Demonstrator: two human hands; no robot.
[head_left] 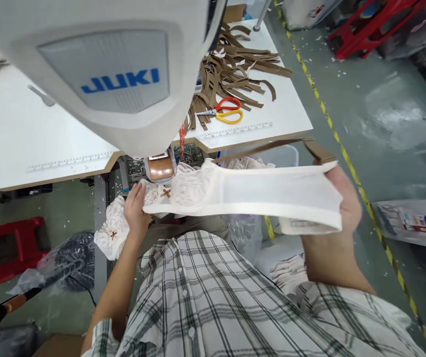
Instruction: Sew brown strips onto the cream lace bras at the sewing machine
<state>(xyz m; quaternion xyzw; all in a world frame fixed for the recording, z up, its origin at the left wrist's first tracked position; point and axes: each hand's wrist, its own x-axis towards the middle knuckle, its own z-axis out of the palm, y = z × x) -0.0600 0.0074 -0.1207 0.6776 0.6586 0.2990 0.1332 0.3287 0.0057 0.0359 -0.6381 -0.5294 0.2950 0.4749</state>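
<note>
A white lace bra (272, 191) with a small brown bow is stretched sideways in front of my body. Its lace end is pinched by my left hand (137, 206), close to the sewing machine's arm end. At the far right, my right hand (344, 198) grips the wing end, along with a brown strap (272, 145) that runs back to the cup. The fingers of that hand are partly hidden behind the fabric. Another white lace piece (112, 229) with a brown bow hangs just left of my left hand.
The JUKI sewing machine head (116, 74) looms over the white table (287, 109). Brown straps (231, 69) and red-and-yellow scissors (223, 111) lie on it. A clear bin (290, 154) with lace pieces stands behind the bra. A red stool (12, 248) is at left.
</note>
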